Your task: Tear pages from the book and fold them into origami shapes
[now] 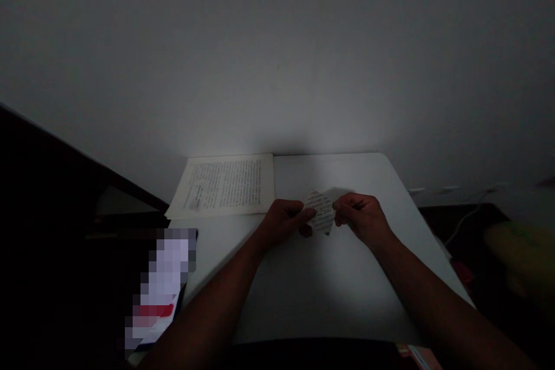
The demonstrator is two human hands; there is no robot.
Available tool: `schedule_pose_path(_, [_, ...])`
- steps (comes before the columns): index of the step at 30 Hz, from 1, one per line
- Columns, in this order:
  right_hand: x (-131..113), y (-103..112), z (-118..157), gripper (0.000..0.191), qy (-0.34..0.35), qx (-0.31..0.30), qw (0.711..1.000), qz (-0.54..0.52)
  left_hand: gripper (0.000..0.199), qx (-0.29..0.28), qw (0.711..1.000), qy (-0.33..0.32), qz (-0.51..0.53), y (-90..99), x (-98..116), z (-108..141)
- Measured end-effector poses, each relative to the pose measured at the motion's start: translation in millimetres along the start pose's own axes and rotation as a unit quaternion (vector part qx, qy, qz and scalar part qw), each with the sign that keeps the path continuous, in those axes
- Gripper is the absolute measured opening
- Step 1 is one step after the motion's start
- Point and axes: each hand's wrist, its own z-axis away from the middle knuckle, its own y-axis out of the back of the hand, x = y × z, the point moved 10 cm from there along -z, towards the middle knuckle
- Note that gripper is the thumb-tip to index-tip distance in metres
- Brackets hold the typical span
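Between my two hands is a small piece of folded printed paper (321,217), roughly diamond-shaped and covered in lines of text. My left hand (287,219) pinches its left side, thumb lying on the front. At its right corner, the thumb and fingertips of my right hand (361,215) close on the paper's edge. Both hands hover over the white table (295,283). The fingers behind the paper are partly hidden, and the dim light blurs the fold details.
Flat at the table's back left lie printed pages (225,185). A lit phone or tablet (162,289), partly pixelated, sits along the left edge. The wall (277,69) rises behind the table. On the right, a pale cable (466,219) and a yellowish thing (520,254) appear in shadow.
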Motion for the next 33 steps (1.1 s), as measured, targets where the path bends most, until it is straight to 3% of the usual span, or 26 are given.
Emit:
schedule_pose_path(10, [3,-22,-1,0.022,-0.035,-0.070,0.997,-0.028,0.041,-0.042,0.995,-0.035,0.082,-16.9,10,6])
schedule_pose_path(15, [3,-6,-3,0.021,-0.013,-0.020,0.999,-0.027,0.043,0.054,0.998,0.001,0.041,2.7,-6,0])
schedule_pose_path(19, [-6,-3,0,0.020,0.004,-0.004,1.000,0.005,0.036,0.128,0.992,-0.007,0.009,19.8,-4,0])
schedule_pose_path(22, [-15,-9,4,0.025,0.008,-0.003,0.998,0.058,0.030,0.121,0.992,-0.008,0.020,17.7,-3,-1])
schedule_pose_path(26, [-22,-15,7,0.026,0.012,-0.001,0.995,0.103,0.035,0.099,0.993,0.051,0.026,9.6,-14,-2])
schedule_pose_path(33, [-3,-19,7,0.021,-0.009,-0.048,0.999,0.017,0.031,0.089,0.995,0.051,0.020,9.1,-13,-2])
